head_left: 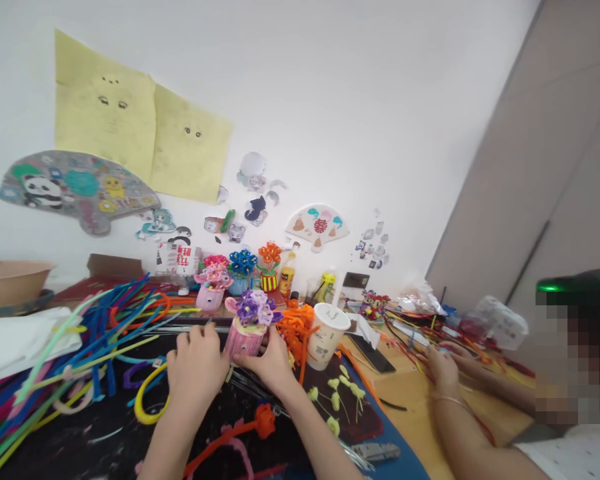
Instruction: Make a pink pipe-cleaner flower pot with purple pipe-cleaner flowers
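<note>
A small pink flowerpot (pixel 244 339) made of fuzzy pipe cleaners stands upright in front of me, with purple and lilac flowers (pixel 254 307) on top. My right hand (pixel 271 363) grips it from the right, thumb across its front and fingers behind. My left hand (pixel 196 363) is closed at the pot's left side, its edge against or very near it. The left fingertips are hidden, so what they hold cannot be made out. Left of that hand lies a yellow pipe-cleaner loop (pixel 145 408). An orange pipe-cleaner flower (pixel 265 421) lies between my forearms on the black mat (pixel 107 427).
Loose coloured pipe cleaners (pixel 97 333) heap up at left. Finished flowerpots (pixel 212 293) line the back by the wall. A paper cup with a straw (pixel 326 337) stands close to my right hand; pliers (pixel 375 453) lie front right. A co-worker's hands (pixel 445 367) work at right.
</note>
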{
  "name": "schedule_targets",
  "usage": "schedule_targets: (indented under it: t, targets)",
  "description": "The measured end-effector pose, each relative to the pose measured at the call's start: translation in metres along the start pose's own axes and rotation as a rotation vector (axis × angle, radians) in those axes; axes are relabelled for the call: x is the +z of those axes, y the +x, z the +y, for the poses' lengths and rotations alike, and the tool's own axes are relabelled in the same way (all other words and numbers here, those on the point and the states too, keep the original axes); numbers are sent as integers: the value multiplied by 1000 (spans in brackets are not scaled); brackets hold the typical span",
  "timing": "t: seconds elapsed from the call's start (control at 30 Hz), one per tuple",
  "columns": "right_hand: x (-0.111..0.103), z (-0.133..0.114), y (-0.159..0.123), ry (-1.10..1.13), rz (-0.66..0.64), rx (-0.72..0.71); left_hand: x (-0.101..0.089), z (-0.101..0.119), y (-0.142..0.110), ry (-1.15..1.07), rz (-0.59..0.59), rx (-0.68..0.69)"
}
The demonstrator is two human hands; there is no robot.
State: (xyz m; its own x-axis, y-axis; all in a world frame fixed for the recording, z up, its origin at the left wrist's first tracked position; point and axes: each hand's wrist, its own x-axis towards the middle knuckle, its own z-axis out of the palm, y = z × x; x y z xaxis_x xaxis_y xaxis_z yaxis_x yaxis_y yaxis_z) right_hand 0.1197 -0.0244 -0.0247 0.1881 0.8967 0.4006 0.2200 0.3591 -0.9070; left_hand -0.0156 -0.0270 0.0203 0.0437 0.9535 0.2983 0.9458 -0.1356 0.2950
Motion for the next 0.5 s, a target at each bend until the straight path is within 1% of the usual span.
schedule_targets:
  t: [0.1, 0.17, 0.27, 0.33, 0.4, 0.5]
  targets:
    - [-1, 4, 2, 15, -6, 4, 6, 5, 1, -78, -141, 92]
    - [-1, 5, 3, 40, -14, 4, 9, 8, 2, -125, -175, 122]
    - [-2, 4, 4, 102, -2, 4, 11, 10, 4, -184, -114, 157]
    - [-4, -2, 4, 150, -19, -12, 11, 9, 7, -211, -63, 182]
    - [-7, -13, 3, 211, -71, -32, 10, 7, 10, -260, -31, 186]
    - [-18, -37, 0, 269, -107, -29, 9, 1, 15, -377, 22, 121]
